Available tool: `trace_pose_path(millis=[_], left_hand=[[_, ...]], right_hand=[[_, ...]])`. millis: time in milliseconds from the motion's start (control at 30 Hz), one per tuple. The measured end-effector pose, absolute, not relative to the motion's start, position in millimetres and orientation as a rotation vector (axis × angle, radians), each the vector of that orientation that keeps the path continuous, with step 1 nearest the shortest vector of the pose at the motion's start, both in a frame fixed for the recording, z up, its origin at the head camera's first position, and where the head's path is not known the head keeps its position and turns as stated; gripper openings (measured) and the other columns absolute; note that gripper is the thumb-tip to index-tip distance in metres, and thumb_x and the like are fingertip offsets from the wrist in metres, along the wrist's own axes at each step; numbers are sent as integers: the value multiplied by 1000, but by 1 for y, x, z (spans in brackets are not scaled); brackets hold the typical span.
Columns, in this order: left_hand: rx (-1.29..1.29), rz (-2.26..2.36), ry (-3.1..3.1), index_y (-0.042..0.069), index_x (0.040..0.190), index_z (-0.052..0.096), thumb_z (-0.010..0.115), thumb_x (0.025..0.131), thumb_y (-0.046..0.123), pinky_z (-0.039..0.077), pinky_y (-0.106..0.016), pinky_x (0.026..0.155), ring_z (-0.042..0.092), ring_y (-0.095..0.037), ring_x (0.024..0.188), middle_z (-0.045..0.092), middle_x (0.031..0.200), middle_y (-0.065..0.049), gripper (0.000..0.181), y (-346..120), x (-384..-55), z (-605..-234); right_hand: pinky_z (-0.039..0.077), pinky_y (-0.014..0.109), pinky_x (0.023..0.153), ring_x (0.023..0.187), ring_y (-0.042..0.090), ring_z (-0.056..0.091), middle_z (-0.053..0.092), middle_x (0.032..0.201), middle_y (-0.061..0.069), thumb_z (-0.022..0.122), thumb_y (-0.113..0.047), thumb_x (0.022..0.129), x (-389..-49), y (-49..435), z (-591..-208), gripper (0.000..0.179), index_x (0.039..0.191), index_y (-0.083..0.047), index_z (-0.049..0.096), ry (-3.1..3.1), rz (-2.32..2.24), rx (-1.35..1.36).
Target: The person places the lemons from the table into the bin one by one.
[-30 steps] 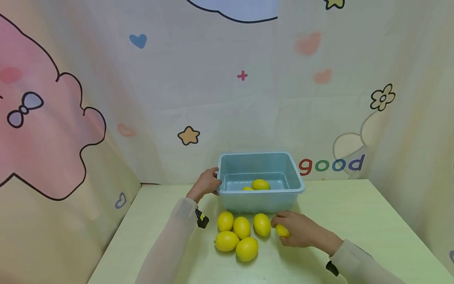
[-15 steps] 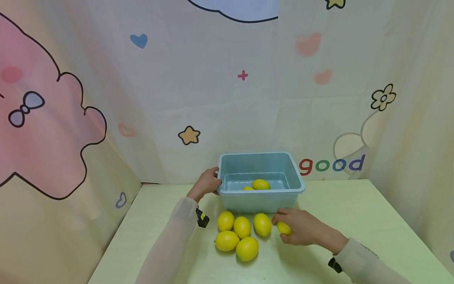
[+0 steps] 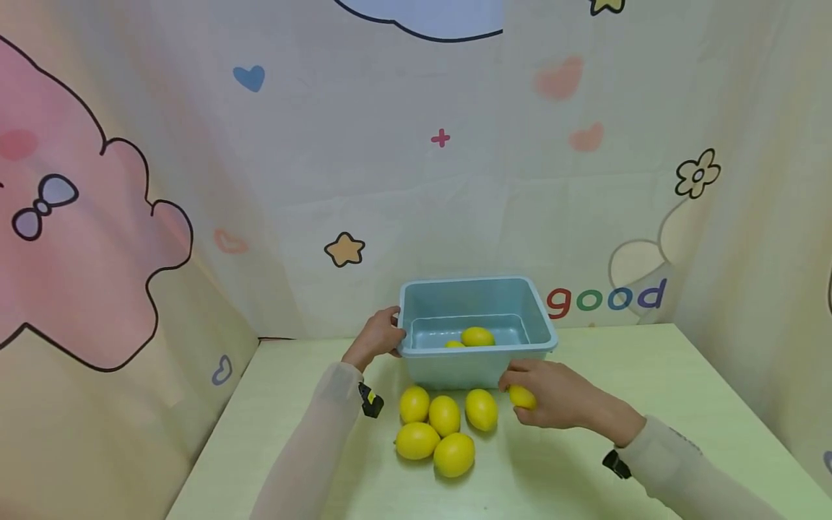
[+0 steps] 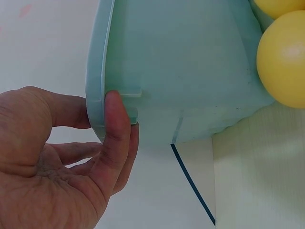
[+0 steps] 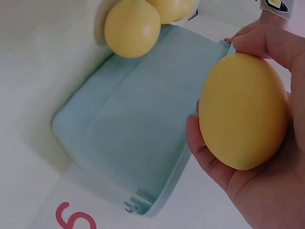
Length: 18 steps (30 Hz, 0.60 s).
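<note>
1. The bin (image 3: 477, 371) is standing on the table (image 3: 624, 375); the left hand (image 3: 377, 334) is pinching its rim (image 4: 95, 67), and uneven pulling could be tipping it.
2. The right hand (image 3: 552, 393) is gripping a lemon (image 5: 243, 112) outside the front wall (image 3: 448, 372), which is blocking access; slackening could be dropping it.
3. Five loose lemons (image 3: 445, 416) are crowding the near side; nudging could be rolling them.
4. Two lemons (image 3: 477, 336) are lying inside.

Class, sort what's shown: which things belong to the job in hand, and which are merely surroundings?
Job:
lemon in right grip
blue tub, held by left grip
two lemons inside the tub
five loose lemons

Surroundings:
table
printed curtain
wrist cameras
</note>
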<state>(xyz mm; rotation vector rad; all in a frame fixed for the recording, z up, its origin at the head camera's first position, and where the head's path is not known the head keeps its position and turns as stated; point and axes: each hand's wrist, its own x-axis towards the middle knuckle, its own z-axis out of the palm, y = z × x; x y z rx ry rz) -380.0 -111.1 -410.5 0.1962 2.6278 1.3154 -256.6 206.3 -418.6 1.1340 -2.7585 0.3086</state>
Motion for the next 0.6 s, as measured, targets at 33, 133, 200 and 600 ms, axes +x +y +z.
trace_pose_path(millis=[33, 133, 200, 600], left_hand=[[200, 1320, 2627, 8, 148, 40, 56, 91, 4, 62, -35, 66, 66, -26, 88, 57, 126, -22, 60, -111, -379, -410], [206, 1321, 2628, 8, 148, 40, 55, 91, 4, 61, -32, 63, 66, -26, 87, 58, 125, -22, 60, -112, -380, -411], [213, 1318, 2628, 8, 148, 40, 55, 91, 4, 61, -31, 63, 66, -25, 87, 58, 124, -21, 60, -112, -381, -411], [247, 1330, 2624, 8, 148, 41, 55, 90, 4, 61, -33, 64, 67, -25, 87, 58, 125, -22, 59, -113, -380, -411]], right_hand=[[45, 23, 67, 81, 8, 49, 59, 103, -9, 73, -23, 79, -258, 206, -416, 26, 104, -25, 66, -2750, 306, 1129], [44, 21, 65, 81, 7, 49, 59, 101, -9, 73, -23, 79, -260, 205, -409, 25, 103, -25, 65, -2725, 305, 1119], [44, 20, 64, 80, 7, 49, 59, 100, -9, 73, -23, 79, -261, 205, -405, 25, 103, -25, 65, -2717, 306, 1109], [46, 20, 64, 77, 6, 50, 59, 97, -8, 72, -21, 81, -269, 205, -387, 25, 105, -22, 66, -2676, 300, 1105]])
